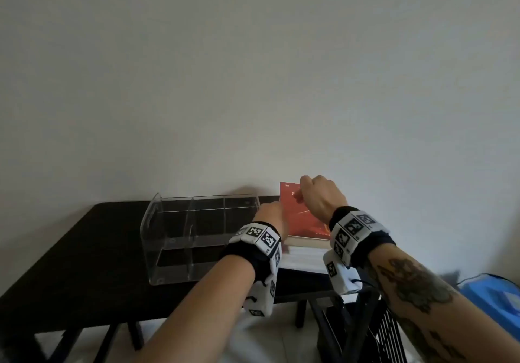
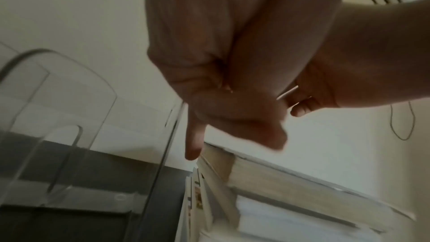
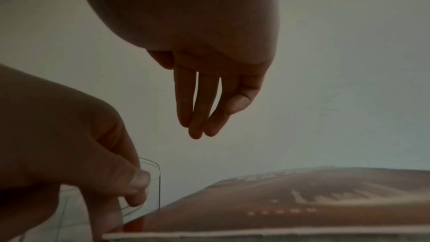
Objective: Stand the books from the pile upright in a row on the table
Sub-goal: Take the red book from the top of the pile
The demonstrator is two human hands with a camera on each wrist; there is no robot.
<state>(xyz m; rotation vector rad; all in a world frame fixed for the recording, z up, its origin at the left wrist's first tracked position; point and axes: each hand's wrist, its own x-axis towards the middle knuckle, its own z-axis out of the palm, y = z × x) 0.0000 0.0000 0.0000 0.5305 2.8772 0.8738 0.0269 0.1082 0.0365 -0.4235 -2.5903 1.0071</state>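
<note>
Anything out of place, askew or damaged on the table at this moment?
Nothing stands out. The pile of books lies flat at the table's right end, red book on top, beside an upright clear acrylic organizer. The left hand and right hand are at the red book; no book stands upright yet.

Clear acrylic organizer point(image 1: 197, 236) hard against book pile point(image 1: 304, 255)'s left; open tabletop point(image 1: 92, 250) beyond.

We face a plain, pale room with dim, even light.
A bare off-white wall point(image 1: 253, 67) fills most of our view, and a black table point(image 1: 84, 250) stands against it. Near us lies a light floor point(image 1: 267, 334), with a dark slatted frame point(image 1: 374, 331) to the right and something blue point(image 1: 492, 295) at the right edge.
</note>
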